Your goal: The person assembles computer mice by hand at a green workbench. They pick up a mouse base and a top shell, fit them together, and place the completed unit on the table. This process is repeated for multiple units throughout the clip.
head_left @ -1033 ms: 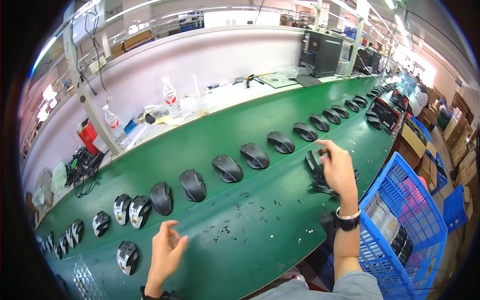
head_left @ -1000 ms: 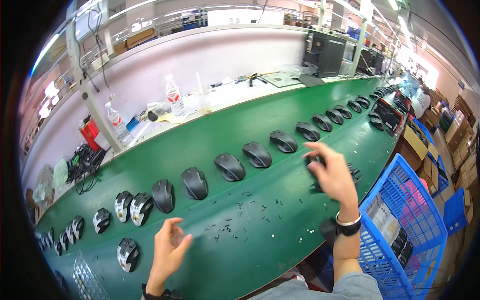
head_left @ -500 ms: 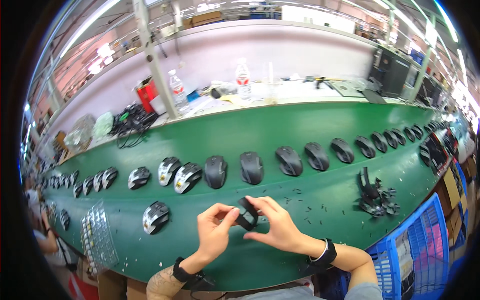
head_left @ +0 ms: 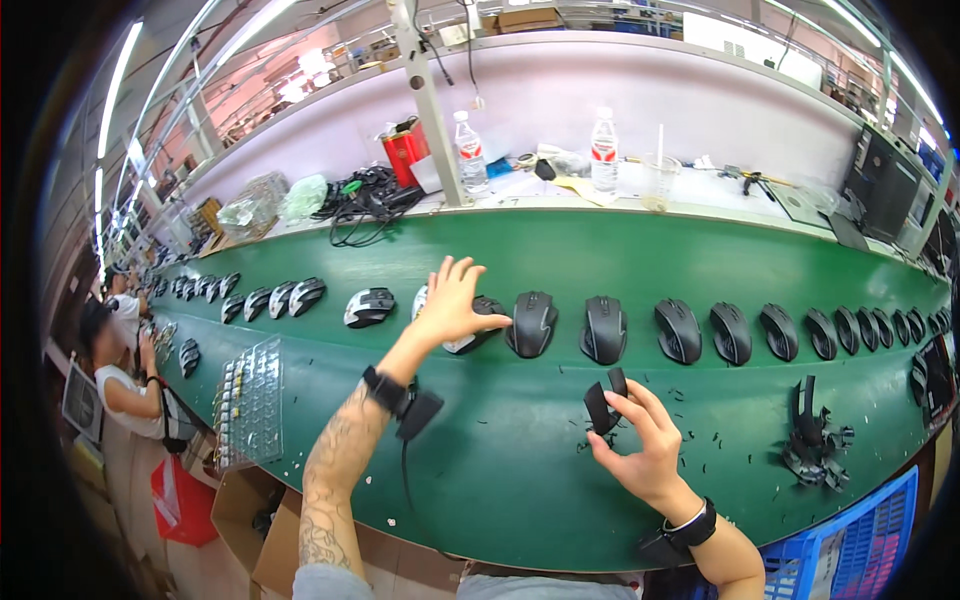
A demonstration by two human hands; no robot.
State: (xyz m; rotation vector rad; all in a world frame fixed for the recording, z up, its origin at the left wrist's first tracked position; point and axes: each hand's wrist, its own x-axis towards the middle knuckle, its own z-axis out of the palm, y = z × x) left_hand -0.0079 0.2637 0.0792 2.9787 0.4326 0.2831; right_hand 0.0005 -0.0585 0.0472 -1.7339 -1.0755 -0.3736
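Observation:
My left hand (head_left: pixel 456 305) reaches out over the row of computer mice, its fingers spread and nothing seen in its grasp. Beneath it lie a partly hidden silver-and-black mouse (head_left: pixel 419 300) and another mouse (head_left: pixel 486 308); whether the hand touches them I cannot tell. A black mouse (head_left: pixel 533 325) sits just right of my thumb. Closer to me, my right hand (head_left: pixel 645 445) pinches a curved black plastic piece (head_left: pixel 598 408) between thumb and fingers, above the green table (head_left: pixel 540 450). My left wrist covers part of the table.
More black mice (head_left: pixel 678 332) line up rightward, silver ones (head_left: pixel 370 307) leftward. A clear tray (head_left: pixel 250 405) lies at left. Black scraps (head_left: pixel 815 440) pile at right, near a blue crate (head_left: pixel 850 530). Bottles (head_left: pixel 604 150) stand on the back shelf. Another person (head_left: pixel 125 385) works far left.
My left hand has let go of the black piece and moved forward over the mice. My right hand keeps the piece, away from the left. The view has swung left.

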